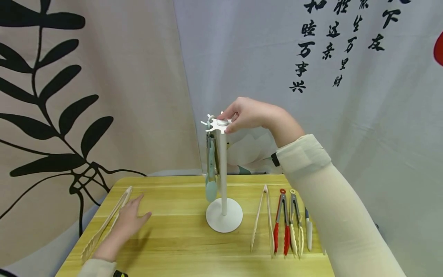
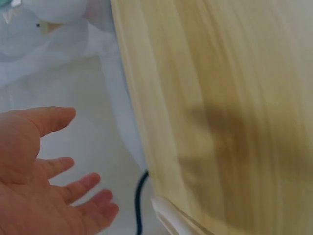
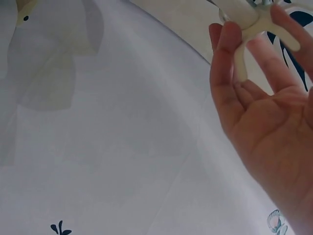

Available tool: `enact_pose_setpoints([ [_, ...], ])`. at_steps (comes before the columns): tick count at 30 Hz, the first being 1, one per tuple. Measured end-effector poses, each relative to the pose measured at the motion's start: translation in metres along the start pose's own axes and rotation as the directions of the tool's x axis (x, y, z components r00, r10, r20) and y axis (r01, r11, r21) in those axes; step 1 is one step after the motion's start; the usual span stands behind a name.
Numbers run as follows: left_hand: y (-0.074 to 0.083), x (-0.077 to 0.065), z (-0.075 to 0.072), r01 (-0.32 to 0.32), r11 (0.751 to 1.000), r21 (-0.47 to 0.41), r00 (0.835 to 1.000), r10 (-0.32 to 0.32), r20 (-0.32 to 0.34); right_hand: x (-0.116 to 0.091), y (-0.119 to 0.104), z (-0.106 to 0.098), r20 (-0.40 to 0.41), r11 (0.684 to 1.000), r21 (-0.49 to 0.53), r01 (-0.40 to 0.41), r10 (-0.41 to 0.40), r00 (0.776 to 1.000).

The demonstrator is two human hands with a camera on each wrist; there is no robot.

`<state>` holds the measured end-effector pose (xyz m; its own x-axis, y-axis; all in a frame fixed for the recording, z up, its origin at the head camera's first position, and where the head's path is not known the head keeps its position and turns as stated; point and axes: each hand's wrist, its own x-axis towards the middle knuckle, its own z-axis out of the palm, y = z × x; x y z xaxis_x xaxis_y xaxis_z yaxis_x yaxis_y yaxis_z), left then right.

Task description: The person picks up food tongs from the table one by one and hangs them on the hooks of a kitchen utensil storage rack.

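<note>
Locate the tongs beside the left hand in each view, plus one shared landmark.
Head: tongs lie along the table's left edge, beside the left hand.
Left wrist: bottom edge, near the middle; only one end of the tongs shows, cut off by the frame.
Right wrist: not in it.
Landmark: left hand, lower left in head and left wrist; absent from right wrist.

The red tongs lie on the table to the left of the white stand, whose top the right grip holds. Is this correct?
No: the head view shows the red tongs lying on the table to the right of the white stand, whose top the right grip holds.
</note>
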<state>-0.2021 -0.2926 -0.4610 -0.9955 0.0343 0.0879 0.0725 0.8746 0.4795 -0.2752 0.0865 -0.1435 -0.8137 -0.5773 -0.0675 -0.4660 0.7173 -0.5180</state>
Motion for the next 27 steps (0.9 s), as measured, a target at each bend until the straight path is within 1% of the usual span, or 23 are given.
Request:
enact_pose_setpoints([
  [4, -0.017, -0.002, 0.001, 0.080, 0.996, 0.043, 0.995, -0.082, 0.054, 0.001, 0.000, 0.001, -0.010, 1.000, 0.008, -0.004, 0.004, 1.000],
  [9, -0.033, -0.004, 0.001, 0.165, 0.983, 0.078, 0.979, -0.173, 0.110, 0.001, -0.001, 0.002, -0.023, 1.000, 0.020, -0.012, 0.013, 1.000],
  [12, -0.039, -0.003, -0.001, 0.227, 0.970, 0.090, 0.961, -0.238, 0.143, -0.001, -0.002, 0.002, -0.024, 1.000, 0.022, -0.020, 0.020, 1.000],
  [14, -0.043, -0.003, -0.001, 0.282, 0.954, 0.097, 0.944, -0.294, 0.152, -0.001, -0.003, 0.003, -0.022, 1.000, 0.016, -0.026, 0.026, 0.999],
  [16, -0.048, -0.002, -0.002, 0.336, 0.937, 0.099, 0.923, -0.349, 0.164, -0.002, -0.005, 0.003, -0.023, 0.999, 0.011, -0.030, 0.031, 0.999],
  [17, -0.051, -0.001, -0.001, 0.354, 0.930, 0.095, 0.915, -0.366, 0.170, -0.002, -0.005, 0.003, -0.024, 0.999, 0.007, -0.033, 0.033, 0.999],
  [19, -0.057, 0.000, -0.001, 0.378, 0.920, 0.104, 0.904, -0.391, 0.173, -0.003, -0.006, 0.003, -0.026, 0.999, 0.000, -0.039, 0.038, 0.999],
  [21, -0.062, 0.001, -0.001, 0.385, 0.917, 0.104, 0.900, -0.398, 0.179, -0.003, -0.007, 0.003, -0.028, 0.999, -0.001, -0.043, 0.043, 0.999],
  [25, -0.070, 0.003, 0.000, 0.410, 0.904, 0.122, 0.890, -0.426, 0.162, -0.003, -0.009, 0.003, -0.028, 0.998, 0.006, -0.058, 0.058, 0.998],
  [27, -0.073, 0.003, -0.001, 0.432, 0.891, 0.139, 0.878, -0.451, 0.159, -0.004, -0.009, 0.003, -0.031, 0.998, 0.009, -0.064, 0.065, 0.997],
])
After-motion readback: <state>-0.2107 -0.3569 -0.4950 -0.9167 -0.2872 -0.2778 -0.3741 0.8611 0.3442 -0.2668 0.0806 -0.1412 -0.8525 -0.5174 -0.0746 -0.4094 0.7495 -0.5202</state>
